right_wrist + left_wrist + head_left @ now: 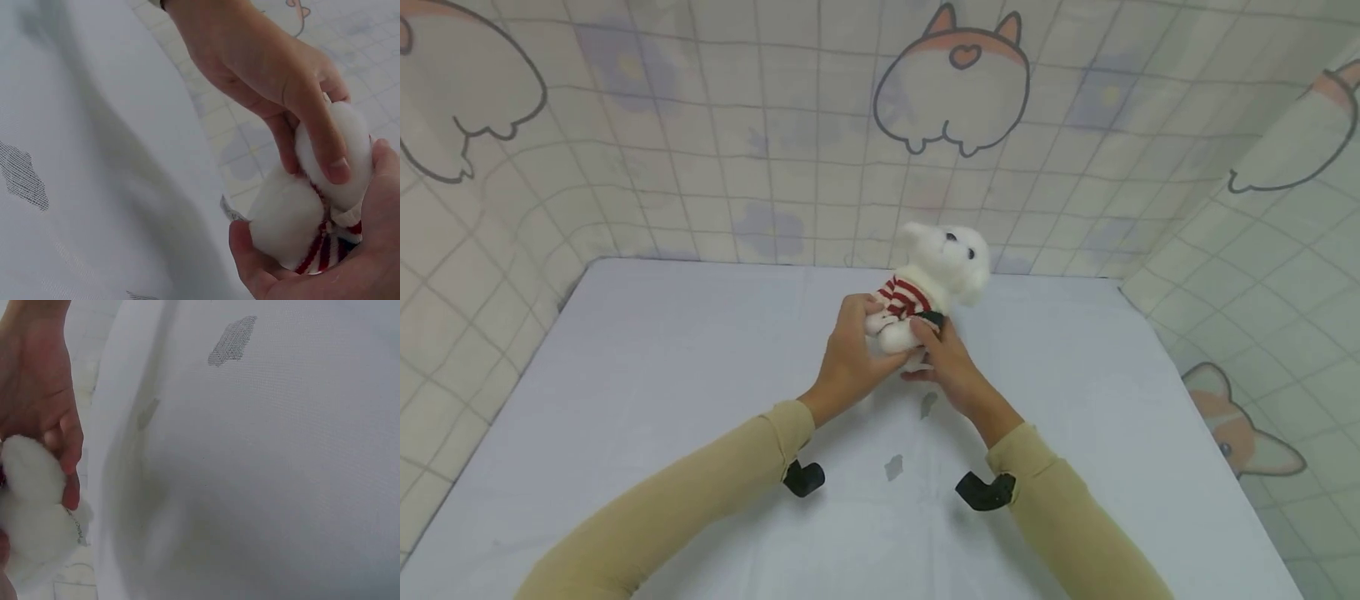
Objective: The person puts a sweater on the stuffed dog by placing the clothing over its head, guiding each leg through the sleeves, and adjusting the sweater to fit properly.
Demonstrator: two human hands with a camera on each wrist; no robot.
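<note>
A white plush dog [955, 258] in a red-and-white striped top is held tilted above the table, its head leaning to the upper right. My left hand [850, 362] grips its lower body from the left, thumb beneath a leg. From the right, my right hand [958, 371] holds the lower body near a dark patch, thumb on top. The left wrist view catches only part of the plush dog [34, 519], with a printed label at its edge. Both hands surround the plush dog [287, 219] in the right wrist view, and fingers cover some of it.
A white cloth covers the table [700, 350], with small grey patches [893, 467] near its middle. Behind it and at both sides hangs a checked curtain [820, 167] printed with corgis. Black camera mounts [987, 492] stick out at both wrists.
</note>
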